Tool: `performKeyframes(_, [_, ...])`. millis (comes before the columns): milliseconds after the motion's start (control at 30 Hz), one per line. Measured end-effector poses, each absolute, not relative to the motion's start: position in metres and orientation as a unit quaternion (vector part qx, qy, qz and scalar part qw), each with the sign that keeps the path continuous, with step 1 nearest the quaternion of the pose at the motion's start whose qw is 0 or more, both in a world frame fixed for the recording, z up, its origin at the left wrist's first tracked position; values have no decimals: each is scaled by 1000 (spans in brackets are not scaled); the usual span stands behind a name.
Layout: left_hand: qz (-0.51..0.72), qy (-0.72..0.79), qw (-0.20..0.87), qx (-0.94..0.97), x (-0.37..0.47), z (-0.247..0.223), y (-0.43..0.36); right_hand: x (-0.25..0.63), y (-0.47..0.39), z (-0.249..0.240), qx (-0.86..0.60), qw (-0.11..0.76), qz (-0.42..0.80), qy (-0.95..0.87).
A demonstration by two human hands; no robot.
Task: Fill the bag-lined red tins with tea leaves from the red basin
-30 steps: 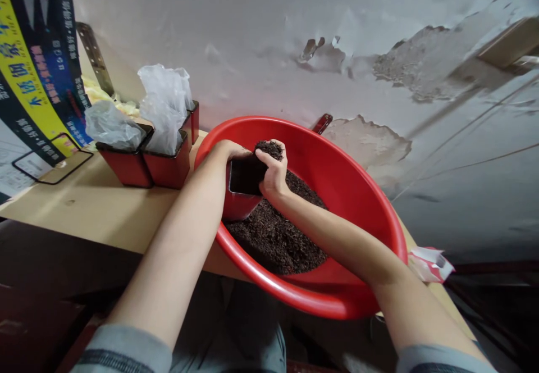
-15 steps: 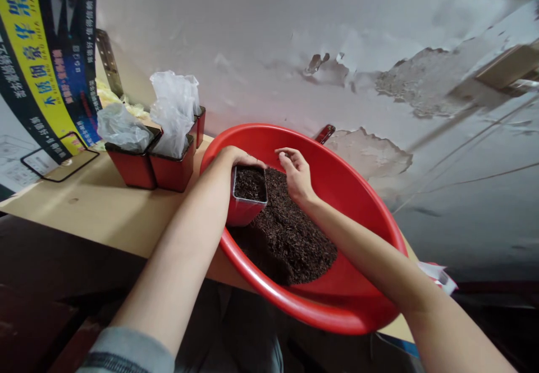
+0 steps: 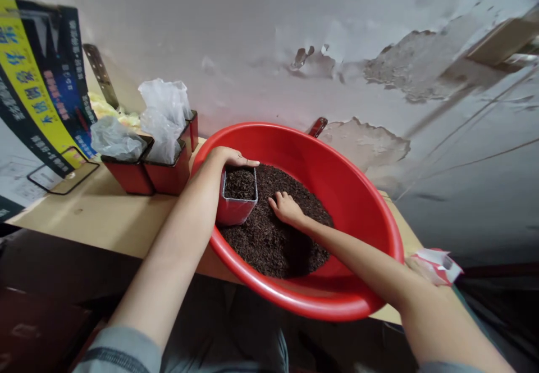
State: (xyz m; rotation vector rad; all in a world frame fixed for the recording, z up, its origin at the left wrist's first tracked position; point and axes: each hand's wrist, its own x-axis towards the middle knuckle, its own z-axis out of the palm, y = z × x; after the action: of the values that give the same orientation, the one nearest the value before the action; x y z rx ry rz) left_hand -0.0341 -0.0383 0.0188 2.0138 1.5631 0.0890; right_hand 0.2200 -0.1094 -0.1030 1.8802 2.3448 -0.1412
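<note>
Head view: plastic-stuffed pots (image 3: pixel 128 177) stand beside the red tub (image 3: pixel 353 210), tabletop (image 3: pixel 105 215) below, peeling wall (image 3: pixel 379 145) behind; left hand (image 3: pixel 234 158) grips filled pot (image 3: pixel 236 211), right hand (image 3: pixel 288 208) loosely open over soil (image 3: pixel 267 249)

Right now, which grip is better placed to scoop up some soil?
Probably the right grip: it's down at the loose soil in the red tub, while the left grip holds the pot.

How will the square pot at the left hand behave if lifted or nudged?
The square pot probably has some weight, since dark soil shows inside. That soil looks crumbly and uncovered, so tilting may spill it. The red basin holds loose soil around the pot, so a push might tip it.
</note>
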Motion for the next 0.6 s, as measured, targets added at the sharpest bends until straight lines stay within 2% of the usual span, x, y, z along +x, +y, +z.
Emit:
performKeyframes(133, [115,594,142,783,-19,67,-69,221,-106,-93,586,68,-42,806])
performKeyframes(167, [109,588,120,792,-15,75,-78,222,-106,-92,580,67,-42,810])
performKeyframes(233, [4,574,135,808,-10,83,-92,223,-105,-92,570,66,-44,818])
performKeyframes(300, [-121,560,170,802,-7,80,-99,223,-104,-91,561,66,-50,824])
performKeyframes(367, [-186,544,176,799,-3,68,-100,223,-103,-88,554,66,-58,828])
performKeyframes(500, [-227,548,93,800,7,34,-95,223,-102,-81,546,72,-76,832])
performKeyframes(600, [-250,573,80,776,13,15,-92,223,-103,-74,540,86,-92,833])
